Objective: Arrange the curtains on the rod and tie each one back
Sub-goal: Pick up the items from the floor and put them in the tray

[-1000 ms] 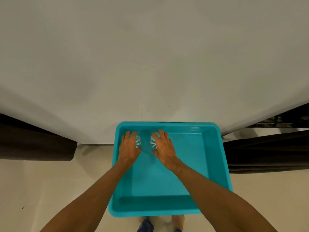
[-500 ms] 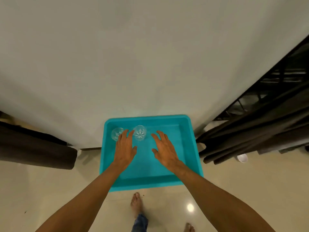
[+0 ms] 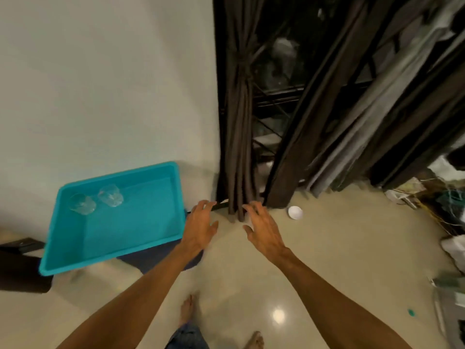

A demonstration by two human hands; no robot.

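Both my hands go out empty toward the curtains.

My left hand (image 3: 201,227) and my right hand (image 3: 264,230) are spread with loose fingers and hold nothing. They are low, by the foot of the gathered curtain (image 3: 239,147); I cannot tell if they touch it. This dark bundle hangs beside the wall edge and seems already tied higher up. The loose curtain (image 3: 286,167) just to its right is, I think, the one needing work. I should take its folds at middle height, not at the hem, gather them evenly, then wrap the tie. The white dish (image 3: 295,212) on the floor is near, so I must step carefully.
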